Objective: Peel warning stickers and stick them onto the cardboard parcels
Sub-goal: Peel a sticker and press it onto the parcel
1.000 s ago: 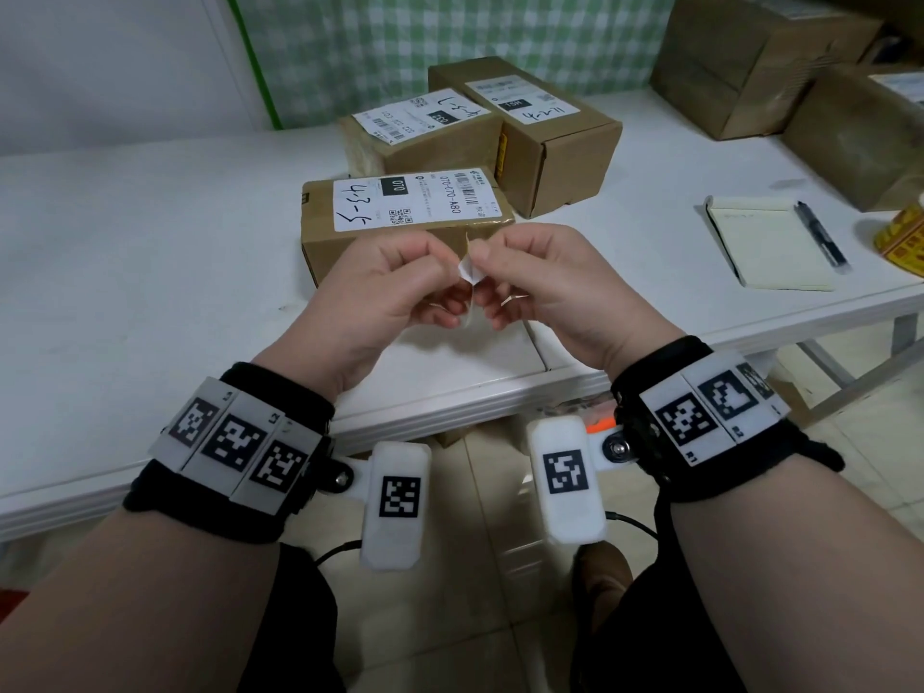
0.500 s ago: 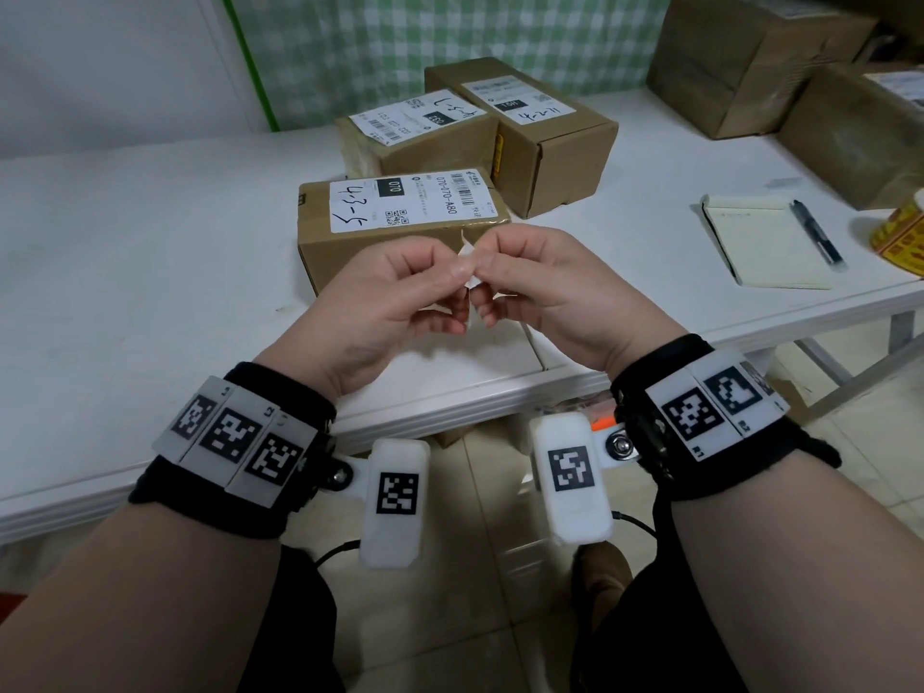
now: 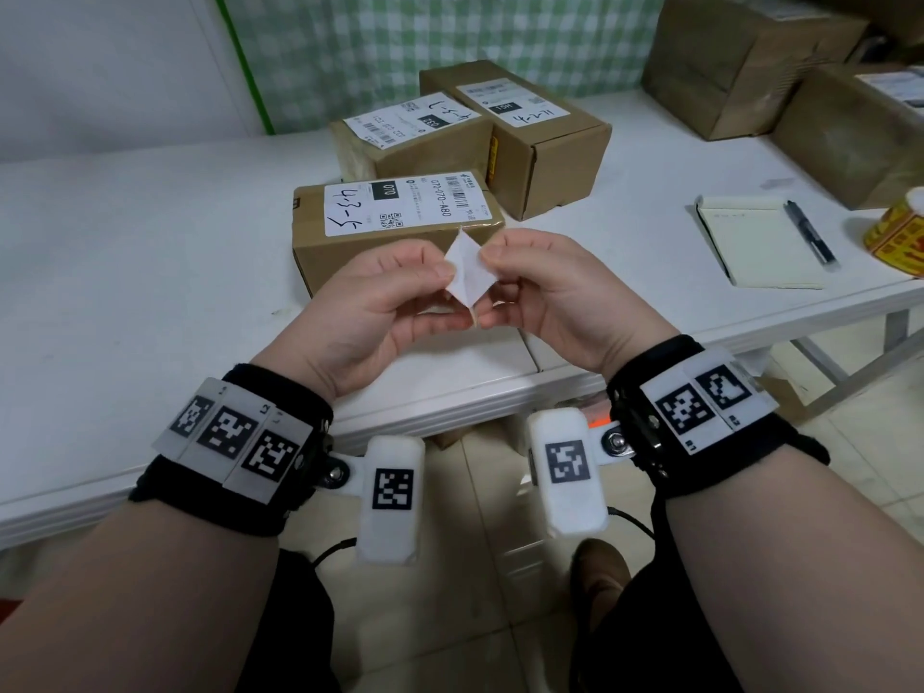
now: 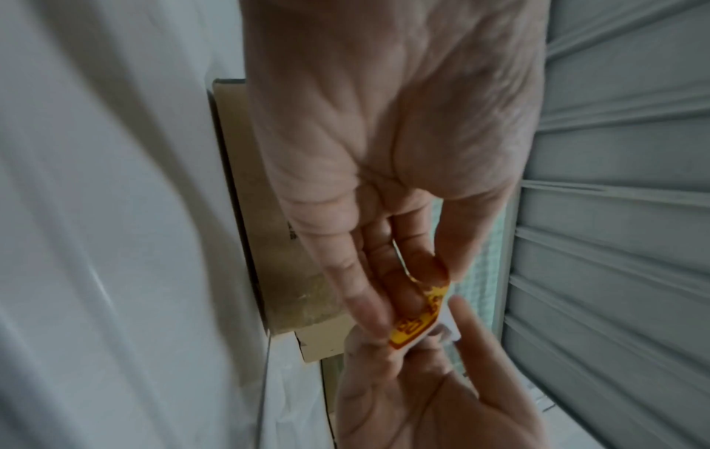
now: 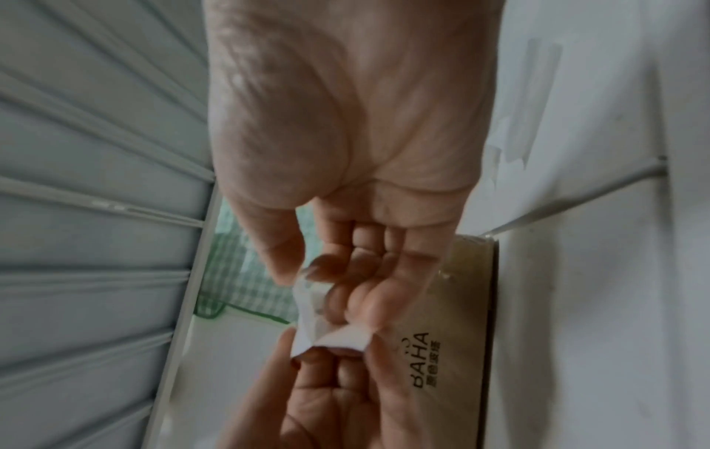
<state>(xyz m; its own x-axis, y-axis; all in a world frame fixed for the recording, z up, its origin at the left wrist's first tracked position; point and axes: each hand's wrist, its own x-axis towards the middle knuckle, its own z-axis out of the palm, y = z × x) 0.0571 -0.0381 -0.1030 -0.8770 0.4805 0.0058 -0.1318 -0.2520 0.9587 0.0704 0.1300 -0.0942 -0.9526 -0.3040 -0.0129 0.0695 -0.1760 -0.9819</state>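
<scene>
Fingers (image 3: 440, 270) of the left hand (image 3: 370, 312) and right hand (image 3: 545, 297): each pair pinching one layer of a warning sticker (image 3: 467, 272), held above the counter (image 3: 150, 272) edge, just near of the nearest cardboard parcel (image 3: 395, 227), likely so peeling leads straight to sticking. Against half a second ago: layers now parted into a white diamond; then, barely a sliver showed.

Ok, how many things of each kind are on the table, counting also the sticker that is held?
cardboard parcels: 5
notepad: 1
pen: 1
roll of stickers: 1
sticker, held: 1
Total: 9
</scene>
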